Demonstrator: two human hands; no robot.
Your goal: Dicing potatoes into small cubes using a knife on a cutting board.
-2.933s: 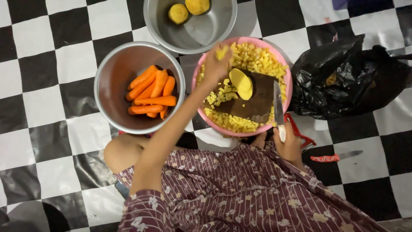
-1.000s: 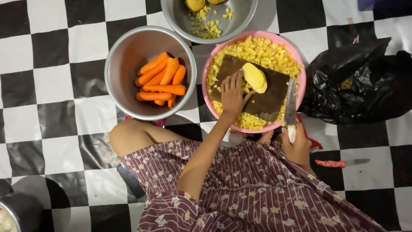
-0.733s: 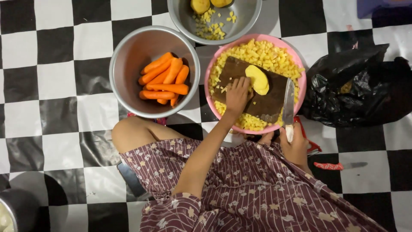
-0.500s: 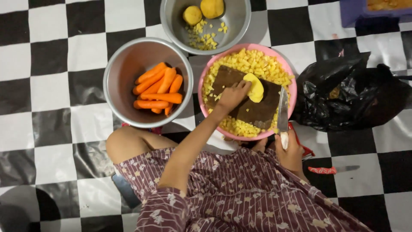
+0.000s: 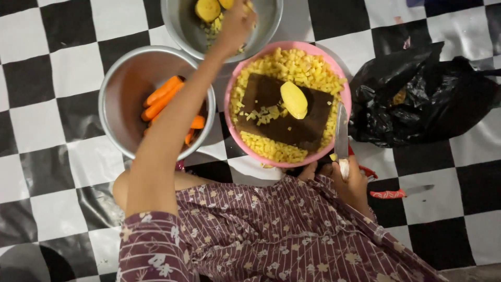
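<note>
Head view: left hand (image 5: 236,23), fingers bunched on potato bits, hangs over the steel bowl (image 5: 182,21); right hand (image 5: 348,180) grips the knife (image 5: 342,137). Releasing seems next.

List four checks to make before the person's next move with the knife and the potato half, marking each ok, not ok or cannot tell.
1. Yellow potato half rests on the dark cutting board: ok.
2. Left hand clear of the board, over the upper metal bowl: ok.
3. Right hand grips the steel knife: ok.
4. Blade off the board, at the pink basin's edge: ok.
5. Left hand's contents: cannot tell.
</note>
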